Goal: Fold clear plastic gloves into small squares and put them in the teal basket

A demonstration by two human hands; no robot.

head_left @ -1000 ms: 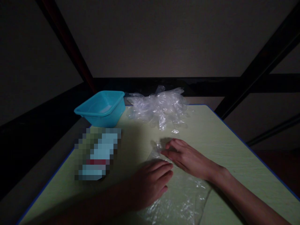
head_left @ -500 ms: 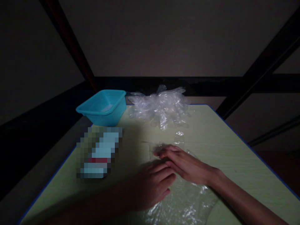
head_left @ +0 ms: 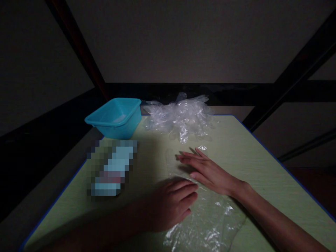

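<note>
A clear plastic disposable glove point(head_left: 207, 220) lies spread on the table, its crinkled lower part toward me and its flat finger part farther off. My left hand point(head_left: 174, 204) rests palm down at the glove's left side, its fingers stretched over the plastic and slightly bent. Over the glove's finger part is my right hand point(head_left: 207, 171), open and palm down with the fingers apart. Whether the right fingertips touch the film I cannot tell. Beyond both hands sits a heap of clear plastic gloves point(head_left: 183, 117).
At the far left corner of the pale, blue-edged table point(head_left: 262, 175) stands a turquoise plastic basin point(head_left: 115, 124) with something whitish inside. In front of it lies a pixelated, light blue oblong item point(head_left: 118, 162). A dark wall and dark bars rise behind the table.
My right hand has moved slightly away from my left, and its fingers have spread. The finger part of the glove shows flatter now. The left hand stays almost in place.
</note>
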